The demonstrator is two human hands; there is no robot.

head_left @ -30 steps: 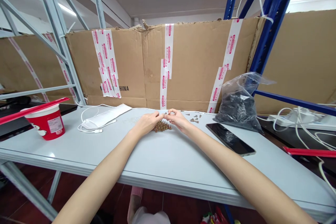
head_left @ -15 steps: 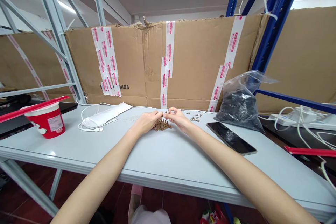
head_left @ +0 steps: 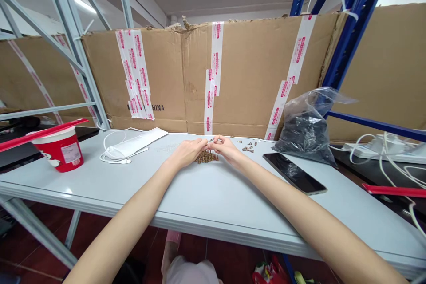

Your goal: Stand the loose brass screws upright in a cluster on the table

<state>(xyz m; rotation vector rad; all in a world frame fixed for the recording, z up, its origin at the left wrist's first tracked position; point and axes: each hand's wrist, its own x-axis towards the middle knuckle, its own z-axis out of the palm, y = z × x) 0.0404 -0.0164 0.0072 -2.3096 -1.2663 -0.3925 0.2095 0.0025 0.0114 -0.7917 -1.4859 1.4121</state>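
Observation:
Near the back of the grey table (head_left: 213, 204), my left hand (head_left: 189, 151) and my right hand (head_left: 225, 147) meet fingertip to fingertip. Both are closed in a pinch, and what lies between the fingers is too small to make out. Just below them stands a tight cluster of small brass-coloured screws (head_left: 206, 157), partly covered by the left hand. To the right of my right hand lie several loose screws (head_left: 248, 148). Left of my left hand, small clear pieces (head_left: 168, 147) are scattered on the tabletop.
A black phone (head_left: 294, 173) and a clear bag of dark pieces (head_left: 304, 135) are at the right. At the left stand a red cup (head_left: 61, 153) and a white pouch with a cable (head_left: 138, 143). A cardboard wall (head_left: 169, 75) closes off the back.
The view has shifted slightly. Both hands stay together above the screws, with only a slight movement of the fingers.

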